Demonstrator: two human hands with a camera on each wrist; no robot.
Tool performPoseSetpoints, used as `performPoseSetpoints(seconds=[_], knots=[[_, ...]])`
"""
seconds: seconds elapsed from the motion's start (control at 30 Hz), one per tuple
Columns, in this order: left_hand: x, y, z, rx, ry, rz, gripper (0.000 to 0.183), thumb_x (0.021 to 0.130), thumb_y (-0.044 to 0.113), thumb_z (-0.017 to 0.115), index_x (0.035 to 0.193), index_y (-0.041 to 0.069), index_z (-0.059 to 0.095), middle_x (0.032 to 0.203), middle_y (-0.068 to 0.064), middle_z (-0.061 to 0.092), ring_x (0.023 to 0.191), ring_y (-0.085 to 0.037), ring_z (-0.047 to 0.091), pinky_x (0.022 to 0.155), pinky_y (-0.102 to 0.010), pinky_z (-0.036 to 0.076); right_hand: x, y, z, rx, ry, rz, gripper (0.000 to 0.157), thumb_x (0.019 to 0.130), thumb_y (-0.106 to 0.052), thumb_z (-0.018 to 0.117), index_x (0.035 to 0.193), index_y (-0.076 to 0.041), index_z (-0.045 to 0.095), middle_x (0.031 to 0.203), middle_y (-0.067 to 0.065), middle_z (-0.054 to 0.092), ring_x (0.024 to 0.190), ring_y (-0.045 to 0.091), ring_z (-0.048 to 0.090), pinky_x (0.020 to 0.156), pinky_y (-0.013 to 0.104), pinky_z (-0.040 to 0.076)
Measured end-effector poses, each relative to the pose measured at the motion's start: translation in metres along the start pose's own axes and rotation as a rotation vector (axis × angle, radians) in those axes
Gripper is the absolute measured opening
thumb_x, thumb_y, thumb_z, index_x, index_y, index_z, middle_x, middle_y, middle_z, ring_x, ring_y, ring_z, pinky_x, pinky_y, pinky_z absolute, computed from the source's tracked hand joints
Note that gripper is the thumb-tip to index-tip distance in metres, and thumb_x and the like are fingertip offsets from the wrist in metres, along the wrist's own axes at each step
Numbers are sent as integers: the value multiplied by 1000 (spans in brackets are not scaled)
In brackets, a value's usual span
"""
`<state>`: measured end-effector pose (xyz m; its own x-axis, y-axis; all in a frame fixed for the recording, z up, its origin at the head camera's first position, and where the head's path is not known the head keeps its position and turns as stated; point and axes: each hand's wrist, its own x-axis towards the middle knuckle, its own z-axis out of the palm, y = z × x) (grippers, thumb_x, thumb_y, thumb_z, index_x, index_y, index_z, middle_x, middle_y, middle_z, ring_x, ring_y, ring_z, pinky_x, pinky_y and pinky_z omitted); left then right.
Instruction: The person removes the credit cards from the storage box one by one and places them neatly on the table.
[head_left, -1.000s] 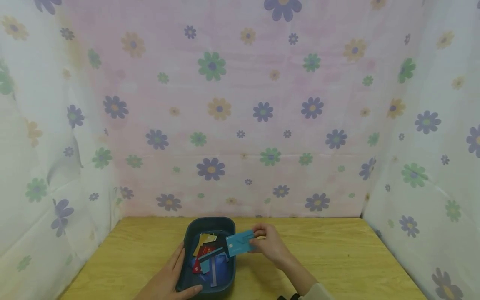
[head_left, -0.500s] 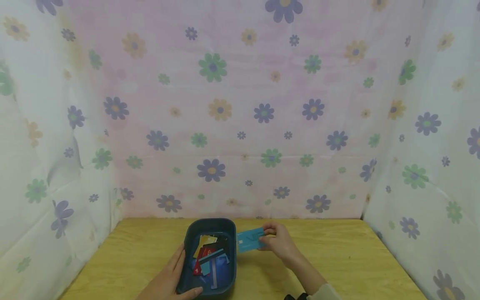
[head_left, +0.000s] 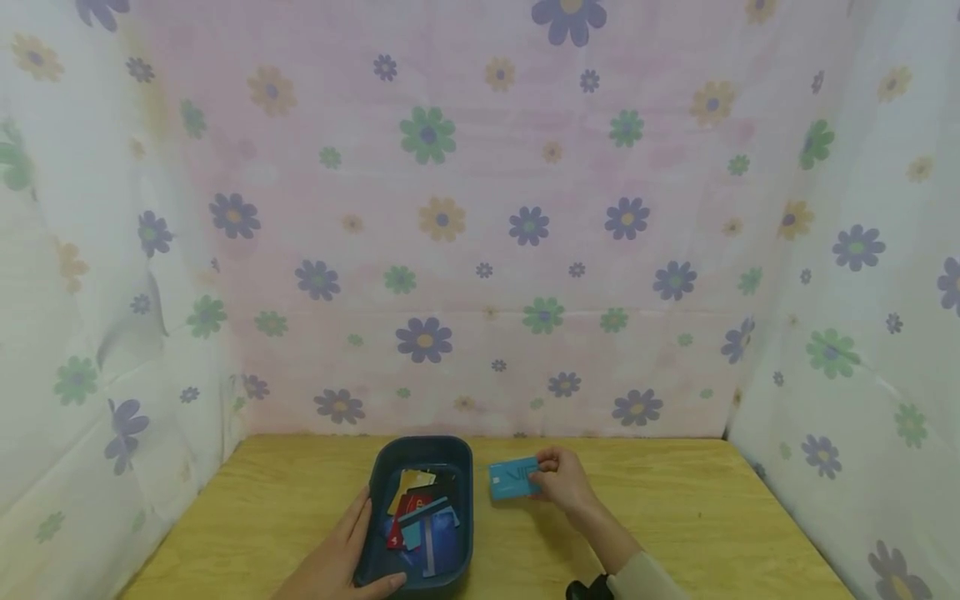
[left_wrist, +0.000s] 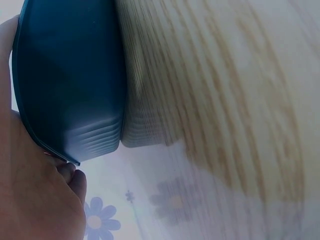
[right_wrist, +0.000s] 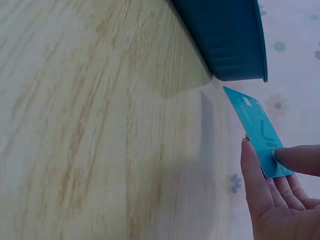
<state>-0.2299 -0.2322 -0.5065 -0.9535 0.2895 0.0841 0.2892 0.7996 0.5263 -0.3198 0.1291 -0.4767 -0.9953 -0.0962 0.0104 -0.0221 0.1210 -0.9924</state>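
Note:
A dark teal plastic bin (head_left: 423, 454) stands on the table with several cards in it. Inside lie a red card (head_left: 399, 535), a blue card (head_left: 442, 543), a yellow card (head_left: 400, 487) and a light-blue striped card (head_left: 412, 536), overlapping. My left hand (head_left: 337, 546) grips the bin's left side, thumb over the near rim. To the right of the bin, my right hand (head_left: 570, 483) pinches a light-blue VIP card (head_left: 512, 479) between thumb and fingers, its chip end toward the bin. In the right wrist view the card (right_wrist: 253, 125) is tilted, held above the table.
The wooden table (head_left: 660, 508) extends on both sides of the bin. Flower-print cloth (head_left: 480, 250) hangs behind it and along both sides. A black object (head_left: 588, 588) sits at the right wrist, beside a pale sleeve (head_left: 645, 579).
The right hand has drawn the light-blue VIP card rightward, from over the bin's right rim to a spot apart from it. The left hand and the bin have stayed in place.

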Motion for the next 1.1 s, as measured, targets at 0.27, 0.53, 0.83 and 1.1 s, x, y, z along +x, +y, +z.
performPoseSetpoints(seconds=[0.27, 0.53, 0.83, 1.1], knots=[[0, 0, 0, -12, -6, -7, 121, 84, 66, 72, 159, -10, 14, 166, -30, 14, 143, -56, 32, 103, -70, 42, 14, 13, 6, 3, 28, 31, 32, 93, 12, 59, 122, 14, 48, 103, 20, 51, 87, 25, 57, 77, 48, 63], [0, 0, 0, -15, -8, -7, 121, 84, 66, 72, 159, -10, 14, 166, -30, 13, 144, -56, 32, 103, -70, 43, 25, 21, 10, -208, 99, -28, 30, 87, 10, 65, 115, 12, 55, 97, 17, 54, 87, 25, 54, 68, 37, 59], [0, 3, -2, -28, -15, -12, 121, 85, 65, 71, 160, -9, 12, 167, -29, 11, 144, -56, 31, 103, -71, 42, 27, 24, 10, -428, 130, -88, 24, 86, 6, 69, 106, 9, 57, 88, 11, 56, 80, 23, 52, 68, 36, 49], [0, 4, -3, -16, -6, -7, 121, 84, 65, 72, 159, -10, 14, 166, -29, 14, 143, -55, 33, 102, -70, 44, 29, 23, 7, -509, 112, -67, 22, 89, 2, 70, 106, 11, 59, 90, 14, 62, 74, 21, 62, 66, 38, 56]])
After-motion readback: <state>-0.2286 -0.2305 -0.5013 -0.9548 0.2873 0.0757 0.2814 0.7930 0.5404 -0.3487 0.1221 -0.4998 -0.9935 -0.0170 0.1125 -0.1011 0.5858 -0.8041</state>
